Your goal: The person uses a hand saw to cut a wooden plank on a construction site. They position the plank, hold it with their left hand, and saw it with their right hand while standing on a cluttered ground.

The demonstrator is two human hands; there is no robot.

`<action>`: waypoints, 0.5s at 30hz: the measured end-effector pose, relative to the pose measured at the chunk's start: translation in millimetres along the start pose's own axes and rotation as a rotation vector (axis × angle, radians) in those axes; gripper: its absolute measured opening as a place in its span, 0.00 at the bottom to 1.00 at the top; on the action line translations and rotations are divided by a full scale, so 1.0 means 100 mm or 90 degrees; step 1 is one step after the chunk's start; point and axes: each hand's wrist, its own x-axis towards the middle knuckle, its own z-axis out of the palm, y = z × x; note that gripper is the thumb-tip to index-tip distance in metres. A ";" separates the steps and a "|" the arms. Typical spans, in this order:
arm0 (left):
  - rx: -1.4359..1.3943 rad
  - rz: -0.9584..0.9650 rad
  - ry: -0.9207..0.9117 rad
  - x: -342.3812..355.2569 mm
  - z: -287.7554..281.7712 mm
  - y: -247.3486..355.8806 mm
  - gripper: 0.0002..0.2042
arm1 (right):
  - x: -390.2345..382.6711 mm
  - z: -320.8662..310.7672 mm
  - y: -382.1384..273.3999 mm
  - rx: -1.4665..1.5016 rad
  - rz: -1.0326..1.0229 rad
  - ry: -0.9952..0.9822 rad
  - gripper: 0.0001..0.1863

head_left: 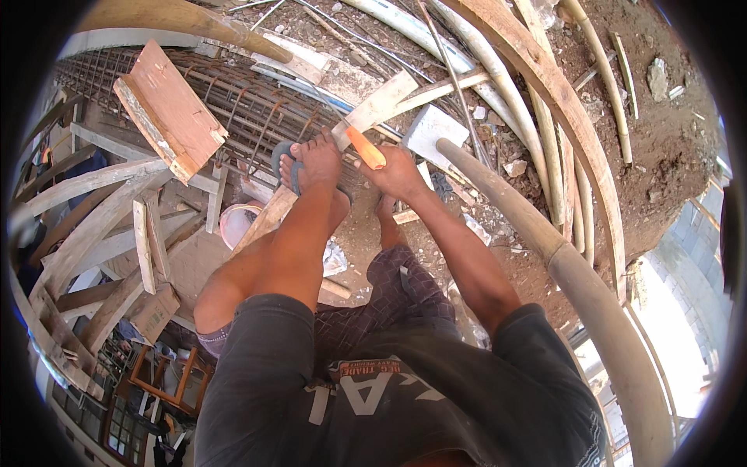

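A pale wooden strip [380, 103] runs slantwise beneath my hands, its far end to the upper right. My left hand [320, 158] grips it beside a sandalled foot [285, 165], with the fingers partly hidden. My right hand [398, 173] is closed around the orange handle of a handsaw [366, 149], just right of the left hand. The saw's blade shows only as a thin edge-on line at the strip, so its teeth cannot be made out.
Tied steel rebar [233, 97] lies at the far left, with an angled wooden board piece [175, 109] above it. A long-handled sledgehammer or mallet with a pale block head [437, 134] stands right. Bent poles [537, 93] curve past it. A timber frame [101, 210] fills the left.
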 end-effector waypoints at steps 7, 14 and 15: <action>0.011 0.009 0.038 -0.07 0.12 0.01 0.27 | -2.46 -1.14 -0.36 -0.092 0.092 -0.077 0.21; -0.008 -0.009 -0.021 0.01 0.19 -0.03 0.31 | 0.30 0.15 0.10 -0.055 0.002 0.024 0.20; 0.009 -0.006 0.008 0.03 0.16 -0.04 0.32 | 0.32 0.15 0.12 -0.052 -0.007 0.020 0.21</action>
